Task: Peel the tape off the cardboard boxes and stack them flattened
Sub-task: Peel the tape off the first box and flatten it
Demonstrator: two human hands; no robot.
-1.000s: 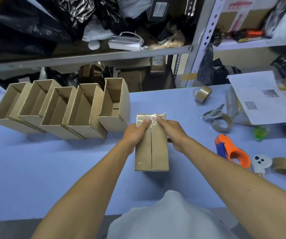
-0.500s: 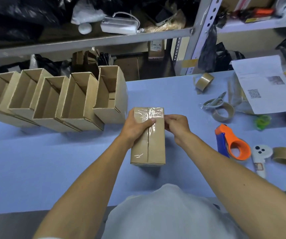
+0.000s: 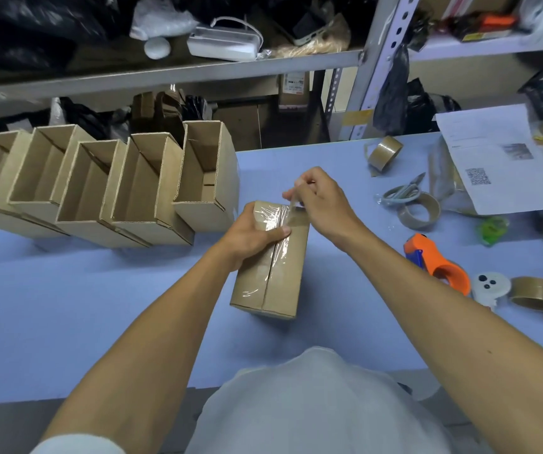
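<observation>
A sealed cardboard box (image 3: 271,263) lies on the blue tabletop (image 3: 67,322), just in front of the person, with clear tape (image 3: 280,253) running along its top seam. A second ago both hands were pressed flat at the far end of the box; half a second ago the right hand was beside its far right corner. Now the right hand (image 3: 321,199) has been raised above the far end, and a tape end is pinched between thumb and fingertips, lifted clear of the cardboard. The left hand (image 3: 252,235) is clamped over the box's far left side, thumb across the seam, so that the box is held down. From this it is judged that the peel has been started and most of the strip is yet to be pulled.

To the left, five open boxes (image 3: 99,185) are stood in a leaning row, touching one another; none is seen flattened.

How much tape has been freed is hard to make out, since it is transparent and partly covered by the fingers. The box's far face and underside are hidden, so tape there cannot be judged.
</observation>
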